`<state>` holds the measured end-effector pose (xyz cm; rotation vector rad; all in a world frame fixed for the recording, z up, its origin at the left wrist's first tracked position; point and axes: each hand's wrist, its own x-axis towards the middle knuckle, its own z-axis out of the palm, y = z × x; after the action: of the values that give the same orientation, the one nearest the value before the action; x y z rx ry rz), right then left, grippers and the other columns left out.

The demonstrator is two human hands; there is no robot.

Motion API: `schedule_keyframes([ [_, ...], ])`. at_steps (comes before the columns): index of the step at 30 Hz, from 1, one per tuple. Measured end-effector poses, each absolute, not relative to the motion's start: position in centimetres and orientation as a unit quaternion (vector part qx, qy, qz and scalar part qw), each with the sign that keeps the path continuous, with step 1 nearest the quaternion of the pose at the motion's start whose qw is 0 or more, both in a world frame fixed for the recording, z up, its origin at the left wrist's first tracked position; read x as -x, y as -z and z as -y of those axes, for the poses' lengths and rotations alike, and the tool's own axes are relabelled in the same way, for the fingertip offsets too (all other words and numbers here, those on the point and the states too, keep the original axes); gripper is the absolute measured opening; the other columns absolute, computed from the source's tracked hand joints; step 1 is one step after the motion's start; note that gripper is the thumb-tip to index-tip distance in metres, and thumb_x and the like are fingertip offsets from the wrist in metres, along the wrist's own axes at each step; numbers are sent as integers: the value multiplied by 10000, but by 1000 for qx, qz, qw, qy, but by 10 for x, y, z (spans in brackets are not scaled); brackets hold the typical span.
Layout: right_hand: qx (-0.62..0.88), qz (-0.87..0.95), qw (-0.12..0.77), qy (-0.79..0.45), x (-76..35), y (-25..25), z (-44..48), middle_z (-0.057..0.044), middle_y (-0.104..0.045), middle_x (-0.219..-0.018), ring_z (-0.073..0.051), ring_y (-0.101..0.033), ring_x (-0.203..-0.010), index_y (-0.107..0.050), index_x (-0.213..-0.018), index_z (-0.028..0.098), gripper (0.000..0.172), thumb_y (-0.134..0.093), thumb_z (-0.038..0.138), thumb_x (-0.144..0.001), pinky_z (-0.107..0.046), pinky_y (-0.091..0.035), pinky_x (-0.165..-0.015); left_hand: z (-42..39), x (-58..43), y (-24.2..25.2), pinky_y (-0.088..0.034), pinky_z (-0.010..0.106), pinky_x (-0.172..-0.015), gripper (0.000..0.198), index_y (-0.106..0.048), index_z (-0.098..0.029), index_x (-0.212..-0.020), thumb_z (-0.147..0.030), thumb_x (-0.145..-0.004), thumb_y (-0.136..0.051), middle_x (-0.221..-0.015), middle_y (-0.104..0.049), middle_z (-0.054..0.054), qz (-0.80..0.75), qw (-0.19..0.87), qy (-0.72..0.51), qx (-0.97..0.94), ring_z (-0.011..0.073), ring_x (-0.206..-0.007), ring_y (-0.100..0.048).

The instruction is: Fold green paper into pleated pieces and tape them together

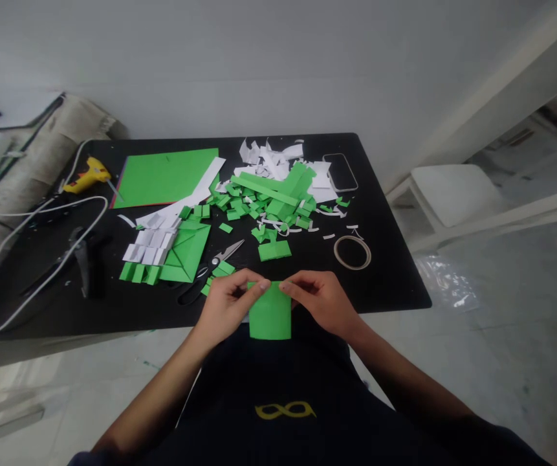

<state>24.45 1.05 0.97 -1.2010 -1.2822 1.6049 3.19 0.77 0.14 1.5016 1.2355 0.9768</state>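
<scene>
A green paper piece (270,317) hangs upright over the near edge of the black table (394,285). My left hand (229,305) pinches its top left corner. My right hand (319,299) pinches its top right corner. The fingertips of both hands nearly meet at the paper's top edge. Just behind my left hand lie scissors (213,266) with black handles and a few small green folded bits.
A heap of green and white paper scraps (273,191) covers the table's middle. A green sheet (166,176) lies at back left, a yellow glue gun (87,175) with white cable further left, a tape ring (352,252) at right, a phone (339,171) at back right.
</scene>
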Motion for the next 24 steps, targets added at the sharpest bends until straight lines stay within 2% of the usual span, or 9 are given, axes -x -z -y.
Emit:
schedule_keyframes([
  [4,484,511,378,-602,-248,-8,-11,-14,-762,-736,-168,-685,-678,-823,-802,209,228,-841,428,-865,-297,-552,-655,-8,-26,0,-362,199,-497,267,-767,-176,-790,-383,-952,-723,-585,-586,-29,-504,459,-403,-610,92,-527,-469],
  [8,483,523,368,-599,-245,-8,-10,-27,-791,-791,-177,-708,-728,-830,-834,208,196,-836,402,-865,-297,-543,-675,-6,-25,2,-341,200,-492,275,-750,-173,-785,-377,-966,-718,-564,-537,-44,-496,452,-392,-630,85,-514,-445],
  [19,483,525,372,-594,-244,-9,-10,-30,-813,-800,-192,-730,-748,-847,-831,224,187,-837,408,-865,-317,-554,-703,-5,-27,0,-422,216,-529,297,-736,-180,-821,-397,-1012,-668,-612,-645,-16,-490,448,-381,-643,112,-548,-552],
  [24,489,502,373,-609,-248,-8,-12,-28,-791,-773,-185,-706,-710,-838,-818,219,248,-859,464,-843,-318,-564,-675,-8,-24,3,-403,210,-513,313,-699,-180,-778,-380,-1018,-670,-577,-613,-34,-498,416,-405,-644,95,-512,-518],
])
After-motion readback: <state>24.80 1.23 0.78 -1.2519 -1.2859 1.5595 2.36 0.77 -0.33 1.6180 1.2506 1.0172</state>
